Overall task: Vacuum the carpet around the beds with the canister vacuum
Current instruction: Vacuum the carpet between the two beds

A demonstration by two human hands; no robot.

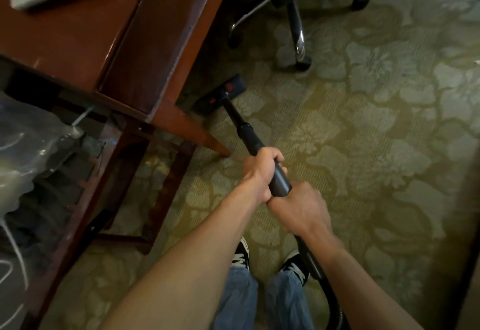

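The glossy reddish-brown wooden desk (78,44) fills the left; the flat black floor head with red pedals (220,94) sits on the carpet, half under the desk's right edge, just beyond its tapered leg (187,132); the black telescopic wand (246,132) runs back from it, to the right of that leg. The left hand (261,171) wraps its fingers round the wand; the right hand (302,210) grips the handle end just behind, the two touching. To my eye, short straight strokes suit best, head flat on the green floral-patterned carpet (363,122), clear of the leg; further right of the desk, the chrome chair base (298,41) could snag.
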